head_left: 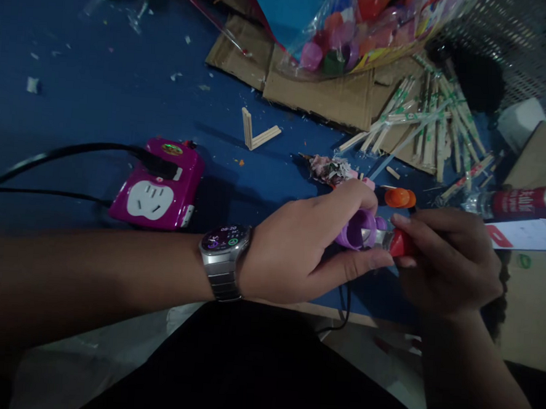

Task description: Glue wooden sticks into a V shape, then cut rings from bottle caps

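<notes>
My left hand (307, 243), with a metal-banded watch (226, 257) on its wrist, is closed round a purple bottle cap (344, 236). The cap's hollow side faces me. A smaller purple piece (381, 223) shows just beyond it. My right hand (452, 258) pinches a small red piece (401, 243) between thumb and finger. A clear or silvery part (382, 239) lies between the red piece and the cap; I cannot tell which it belongs to. Just beyond my hands are a rounded orange piece (399, 198) and a crusted, pinkish-grey lump (330, 169).
A magenta power socket (189, 181) with black cables sits at left. Two short bundles of sticks (265, 137) form a V. Behind are cardboard (316, 102), a clear bag of colourful bottle caps (347, 42) and wrapped chopsticks (432, 125). A bottle (513, 202) lies at right.
</notes>
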The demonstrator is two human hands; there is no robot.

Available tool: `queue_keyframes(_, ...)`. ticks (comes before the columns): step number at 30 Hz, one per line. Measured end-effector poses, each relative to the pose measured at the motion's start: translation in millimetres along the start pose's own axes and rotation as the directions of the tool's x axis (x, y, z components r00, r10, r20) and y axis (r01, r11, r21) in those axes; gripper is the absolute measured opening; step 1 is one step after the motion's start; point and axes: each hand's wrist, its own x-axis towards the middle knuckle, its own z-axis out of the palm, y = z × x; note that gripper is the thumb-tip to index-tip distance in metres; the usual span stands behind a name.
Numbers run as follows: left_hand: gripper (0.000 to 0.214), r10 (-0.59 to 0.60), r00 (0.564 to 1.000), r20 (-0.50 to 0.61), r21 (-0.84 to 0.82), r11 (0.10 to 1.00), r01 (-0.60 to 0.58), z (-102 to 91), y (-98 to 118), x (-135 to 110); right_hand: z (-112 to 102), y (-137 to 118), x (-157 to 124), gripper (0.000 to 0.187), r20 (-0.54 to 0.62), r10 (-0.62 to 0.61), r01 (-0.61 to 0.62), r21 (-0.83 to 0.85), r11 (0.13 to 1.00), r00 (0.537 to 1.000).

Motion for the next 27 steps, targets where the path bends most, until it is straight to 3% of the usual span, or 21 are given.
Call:
queue_keyframes(5,0.048,-0.005,1.000,-0.009,-0.064,0.998,0.004,0.3,-0.9,0.2,1.1,0.6,1.6,0.051,0.011,-0.010,0.009,0.021,1.000,1.000)
queue_keyframes(13,0.034,0.030,0.997,-0.067,-0.004,1.000,-0.030,1.2,0.0,2.7,2.8,-3.9,2.9,0.052,0.011,-0.020,0.020,0.016,1.000,1.000)
queue_keyframes(27,0.034,0.032,0.998,-0.050,0.003,0.999,-0.032,0.9,1.5,1.8,4.2,-4.9,2.3,0.052,-0.007,-0.019,0.020,0.016,1.000,1.000)
